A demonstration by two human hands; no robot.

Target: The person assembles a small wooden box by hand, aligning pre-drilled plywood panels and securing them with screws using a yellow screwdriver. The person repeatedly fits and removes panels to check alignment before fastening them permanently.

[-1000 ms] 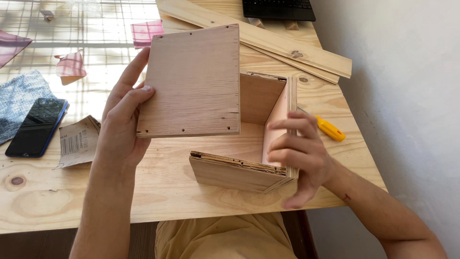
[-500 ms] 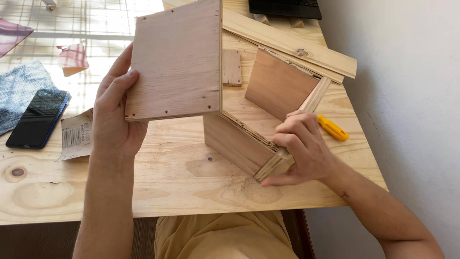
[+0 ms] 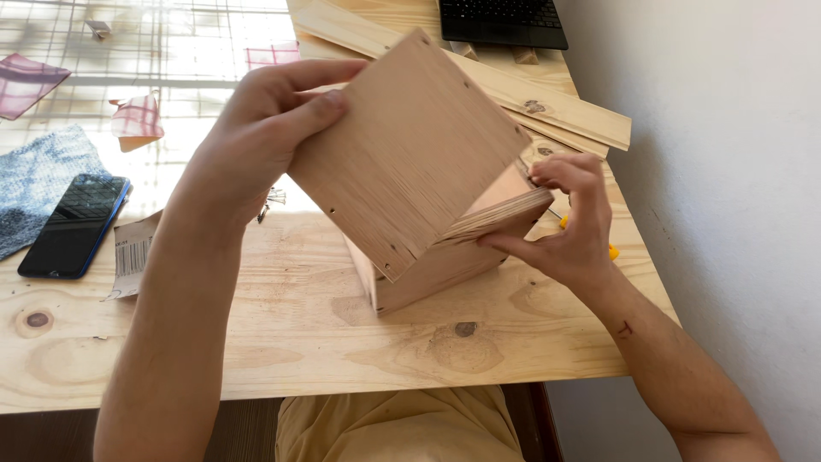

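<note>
While your left hand (image 3: 256, 145) grips the square plywood panel (image 3: 410, 150) for alignment, your right hand (image 3: 569, 227) pinches the open wooden box (image 3: 453, 257), steadying it on the table (image 3: 256, 342)

Item 1: square plywood panel (image 3: 406, 154), small holes along its edges, tilted like a diamond, resting against the box's top. Item 2: open wooden box (image 3: 445, 257), light plywood, standing skewed on your pine table (image 3: 256, 342), near its front-right edge.
</note>
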